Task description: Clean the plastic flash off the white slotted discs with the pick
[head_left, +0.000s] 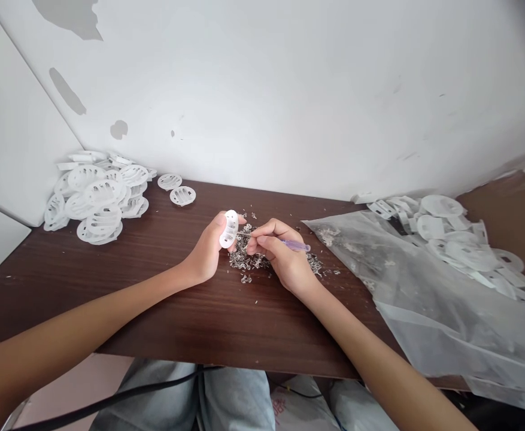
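Between its thumb and fingers, my left hand point(209, 246) grips a round white plastic disc point(229, 229) with slots, tilted up on edge above the table. My right hand point(284, 251) is closed around a screwdriver point(294, 245) with a clear purple handle. Its thin metal shaft points left at the disc; I cannot tell whether the tip touches it. Beneath both hands lies a scattered heap of small shiny metal pieces point(244, 260), partly hidden by my right hand.
Slotted white discs point(103, 193) are piled at the back left, with two loose discs point(182, 196) beside them. To the right, a translucent plastic bag point(415, 287) spreads over the brown table point(176, 323), near more white plastic parts point(460, 233). A white wall point(262, 102) closes off the back.
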A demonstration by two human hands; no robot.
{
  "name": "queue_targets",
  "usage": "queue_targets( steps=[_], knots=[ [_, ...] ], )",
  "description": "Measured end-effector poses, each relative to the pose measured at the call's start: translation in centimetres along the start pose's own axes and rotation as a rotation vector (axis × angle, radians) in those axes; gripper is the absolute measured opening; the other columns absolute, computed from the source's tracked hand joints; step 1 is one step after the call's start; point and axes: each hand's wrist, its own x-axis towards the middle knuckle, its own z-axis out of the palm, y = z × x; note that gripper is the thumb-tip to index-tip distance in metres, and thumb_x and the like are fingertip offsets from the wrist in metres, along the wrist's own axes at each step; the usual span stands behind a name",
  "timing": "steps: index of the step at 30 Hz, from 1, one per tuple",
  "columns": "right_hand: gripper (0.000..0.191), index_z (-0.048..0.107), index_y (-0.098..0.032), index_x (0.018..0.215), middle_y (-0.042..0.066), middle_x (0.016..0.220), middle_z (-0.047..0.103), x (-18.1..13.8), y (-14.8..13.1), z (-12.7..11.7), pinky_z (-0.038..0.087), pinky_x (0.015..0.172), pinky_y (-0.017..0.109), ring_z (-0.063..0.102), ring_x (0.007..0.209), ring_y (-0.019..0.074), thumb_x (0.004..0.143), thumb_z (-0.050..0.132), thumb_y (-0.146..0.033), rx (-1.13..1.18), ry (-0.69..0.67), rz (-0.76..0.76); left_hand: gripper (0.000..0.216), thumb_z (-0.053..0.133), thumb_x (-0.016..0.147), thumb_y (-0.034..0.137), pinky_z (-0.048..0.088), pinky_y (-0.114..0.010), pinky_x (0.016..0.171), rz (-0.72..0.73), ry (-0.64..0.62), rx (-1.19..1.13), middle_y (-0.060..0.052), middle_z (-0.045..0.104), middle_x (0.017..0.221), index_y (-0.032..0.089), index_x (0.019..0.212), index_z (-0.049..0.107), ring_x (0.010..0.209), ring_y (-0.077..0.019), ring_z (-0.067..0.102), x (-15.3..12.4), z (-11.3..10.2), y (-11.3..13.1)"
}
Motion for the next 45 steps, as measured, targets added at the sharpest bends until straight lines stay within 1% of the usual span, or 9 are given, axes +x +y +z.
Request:
queue_targets(
  steps=[4, 14, 20, 26, 33, 39, 45],
  knots=[
    [0.008, 0.074, -0.023, 0.085, -0.001, 0.075, 0.073, -0.11, 0.22, 0.00, 0.061, 0.072, 0.032, 0.071, 0.070, 0.0148, 0.085, 0.077, -0.030, 0.038, 0.020, 0.007, 0.061, 0.030, 0.101, 0.068, 0.042, -0.036, 0.072, 0.019, -0.004, -0.008, -0.001, 0.054, 0.072, 0.020, 0.113, 0.065, 0.069, -0.0202, 0.050, -0.18, -0.09, -0.27],
    [0.012, 0.073, -0.023, 0.086, 0.000, 0.078, 0.074, -0.11, 0.24, -0.03, 0.063, 0.075, 0.035, 0.071, 0.070, 0.0156, 0.085, 0.077, -0.034, 0.008, 0.032, 0.016, 0.058, 0.035, 0.099, 0.067, 0.044, -0.035, 0.073, 0.030, 0.000, -0.026, -0.002, 0.056, 0.079, 0.018, 0.113, 0.063, 0.072, -0.0196, 0.050, -0.22, 0.02, -0.01],
    [0.014, 0.072, -0.023, 0.086, 0.000, 0.078, 0.074, -0.16, 0.29, -0.08, 0.064, 0.073, 0.034, 0.071, 0.070, 0.0156, 0.086, 0.078, -0.036, -0.005, 0.028, -0.005, 0.057, 0.037, 0.097, 0.068, 0.045, -0.035, 0.075, 0.043, -0.009, -0.030, -0.003, 0.058, 0.083, 0.019, 0.114, 0.062, 0.074, -0.0198, 0.051, -0.20, -0.03, -0.15],
    [0.015, 0.071, -0.023, 0.088, 0.000, 0.079, 0.074, -0.13, 0.34, -0.17, 0.064, 0.074, 0.035, 0.072, 0.071, 0.0159, 0.088, 0.076, -0.037, -0.048, 0.010, -0.031, 0.057, 0.036, 0.098, 0.067, 0.044, -0.036, 0.074, 0.047, 0.000, -0.018, -0.003, 0.057, 0.081, 0.020, 0.114, 0.062, 0.074, -0.0206, 0.051, -0.21, -0.19, -0.40],
    [0.014, 0.073, -0.024, 0.089, 0.000, 0.080, 0.074, -0.22, 0.25, -0.10, 0.064, 0.076, 0.035, 0.072, 0.073, 0.0161, 0.088, 0.077, -0.037, -0.016, 0.009, -0.007, 0.055, 0.039, 0.097, 0.066, 0.045, -0.035, 0.074, 0.038, 0.002, -0.077, -0.003, 0.058, 0.081, 0.019, 0.113, 0.064, 0.073, -0.0201, 0.051, -0.10, -0.11, -0.26],
    [0.016, 0.073, -0.023, 0.087, 0.001, 0.079, 0.074, -0.21, 0.22, 0.01, 0.063, 0.075, 0.035, 0.071, 0.073, 0.0167, 0.085, 0.078, -0.038, 0.033, 0.006, 0.012, 0.056, 0.038, 0.095, 0.064, 0.046, -0.035, 0.071, 0.026, 0.009, -0.109, -0.004, 0.059, 0.077, 0.018, 0.108, 0.068, 0.071, -0.0205, 0.052, 0.14, -0.18, -0.27],
    [0.013, 0.072, -0.024, 0.089, 0.000, 0.080, 0.073, -0.19, 0.28, -0.14, 0.062, 0.076, 0.035, 0.070, 0.074, 0.0164, 0.088, 0.075, -0.037, -0.006, -0.018, -0.017, 0.057, 0.038, 0.095, 0.064, 0.046, -0.035, 0.071, 0.018, 0.007, -0.141, -0.004, 0.059, 0.076, 0.018, 0.105, 0.068, 0.071, -0.0203, 0.052, 0.20, -0.09, -0.19]
  ],
)
